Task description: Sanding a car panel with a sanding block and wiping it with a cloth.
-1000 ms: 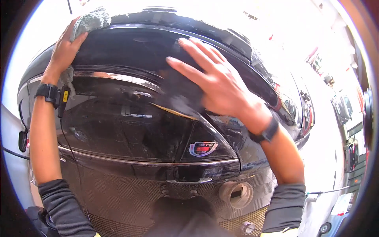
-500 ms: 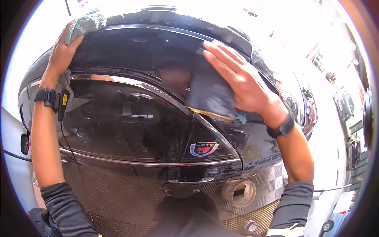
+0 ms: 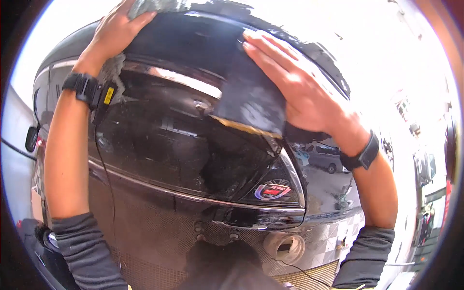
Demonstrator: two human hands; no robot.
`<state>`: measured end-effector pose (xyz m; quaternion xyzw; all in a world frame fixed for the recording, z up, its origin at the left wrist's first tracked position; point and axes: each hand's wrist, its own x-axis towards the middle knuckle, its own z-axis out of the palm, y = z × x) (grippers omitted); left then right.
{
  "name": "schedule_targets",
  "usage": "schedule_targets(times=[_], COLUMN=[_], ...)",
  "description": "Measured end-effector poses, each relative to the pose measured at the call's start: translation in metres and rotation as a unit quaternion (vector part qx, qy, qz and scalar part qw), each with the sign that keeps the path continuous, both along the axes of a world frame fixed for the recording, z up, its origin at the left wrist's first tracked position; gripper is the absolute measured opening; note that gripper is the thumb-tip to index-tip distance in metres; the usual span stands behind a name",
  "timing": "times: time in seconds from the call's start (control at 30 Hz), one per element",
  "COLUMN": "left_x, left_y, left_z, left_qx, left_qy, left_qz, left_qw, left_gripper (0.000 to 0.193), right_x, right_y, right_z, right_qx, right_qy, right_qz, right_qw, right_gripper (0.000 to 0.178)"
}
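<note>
My left hand (image 3: 116,31) grips a fluffy grey-green cloth (image 3: 162,6) on the roof of a black car (image 3: 179,34). The fingertips are partly cut off by the frame's upper edge. My right hand (image 3: 299,82) presses a dark, thin sheet (image 3: 251,96) with a yellowish lower edge against the roof's side edge above the rear window. Its fingers lie stretched and close together, while the thumb is hidden. A grey fluffy patch (image 3: 112,72) shows by my left wrist; whether it is cloth or reflection I cannot tell.
Below the hands lies the dark side window (image 3: 159,145) with a chrome strip and a shield-shaped sticker (image 3: 272,191). A clear round tub (image 3: 285,247) stands on the floor grating. Thin wires run from my left wrist and along the floor. Other vehicles stand far right.
My right hand and the dark sheet have slid leftward and upward along the car. My left hand has moved farther up with the cloth. The view has shifted, too.
</note>
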<state>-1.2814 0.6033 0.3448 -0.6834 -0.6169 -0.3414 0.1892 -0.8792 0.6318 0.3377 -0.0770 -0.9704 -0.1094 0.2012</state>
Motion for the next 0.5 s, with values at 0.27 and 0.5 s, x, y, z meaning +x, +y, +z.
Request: schedule_targets(times=[0.27,0.5], left_x=[0.039,0.061], left_y=[-0.039,-0.030], left_z=[0.021,0.027], left_qx=[0.038,-0.025], left_qy=[0.001,-0.004], left_qz=[-0.010,0.012], left_qw=[0.999,1.000], left_gripper=[0.062,0.064], right_x=[0.044,-0.005], right_y=[-0.006,-0.006], right_z=[0.006,0.011], right_qx=[-0.039,0.004], right_qy=[-0.036,-0.042], right_qz=[-0.051,-0.021], right_qw=[0.997,0.999], right_gripper=[0.075,0.083])
